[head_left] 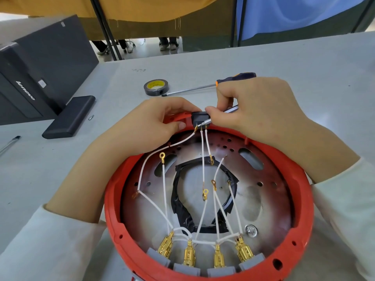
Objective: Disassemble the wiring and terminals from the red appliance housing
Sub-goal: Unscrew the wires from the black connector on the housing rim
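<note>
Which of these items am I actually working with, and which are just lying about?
In use: red housing, black connector block, white wires, small screwdriver, left hand, right hand.
Idle: tape roll, long screwdriver, pen.

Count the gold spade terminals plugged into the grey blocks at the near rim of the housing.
4, in a row along the near rim: far left, centre-left, centre-right, far right. None seems hidden.
</note>
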### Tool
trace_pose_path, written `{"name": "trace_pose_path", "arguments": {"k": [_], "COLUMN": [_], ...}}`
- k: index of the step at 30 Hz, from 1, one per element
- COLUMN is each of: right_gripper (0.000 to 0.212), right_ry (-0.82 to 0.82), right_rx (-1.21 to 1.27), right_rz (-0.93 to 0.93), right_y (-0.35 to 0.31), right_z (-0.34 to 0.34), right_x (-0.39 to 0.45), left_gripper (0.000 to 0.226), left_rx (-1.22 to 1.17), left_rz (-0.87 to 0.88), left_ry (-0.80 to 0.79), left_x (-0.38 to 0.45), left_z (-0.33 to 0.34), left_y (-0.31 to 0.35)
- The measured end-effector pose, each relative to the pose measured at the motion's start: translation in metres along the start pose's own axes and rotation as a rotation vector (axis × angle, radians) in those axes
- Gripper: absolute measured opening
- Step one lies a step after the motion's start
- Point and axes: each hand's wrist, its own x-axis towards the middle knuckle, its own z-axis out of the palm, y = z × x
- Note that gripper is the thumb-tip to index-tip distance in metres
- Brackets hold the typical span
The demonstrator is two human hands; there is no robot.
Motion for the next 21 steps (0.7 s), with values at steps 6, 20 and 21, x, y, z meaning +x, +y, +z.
{"name": "trace_pose_path", "arguments": {"k": [6,20,21], "right_gripper": [0.028,0.03,0.029], "right_ry": [-0.033,-0.08,-0.093], "right_rx": [0.007,-0.007,-0.024], "right_rz": [-0.009,0.047,0.032], "right_y": [-0.004,-0.006,-0.007], "right_z": [0.001,-0.015,-0.014], "right_x": [0.0,-0.014,-0.014], "left_gripper": [0.036,0.028,0.028], "left_rx": [0.016,-0.038,-0.027], "left_rz": [-0.007,-0.019,-0.019], "left_ry": [0.007,-0.008,-0.008], "left_x": [0.0,-0.002,-0.002], "left_z": [0.0,0.001,0.001], "left_y": [0.001,0.005,0.006]}}
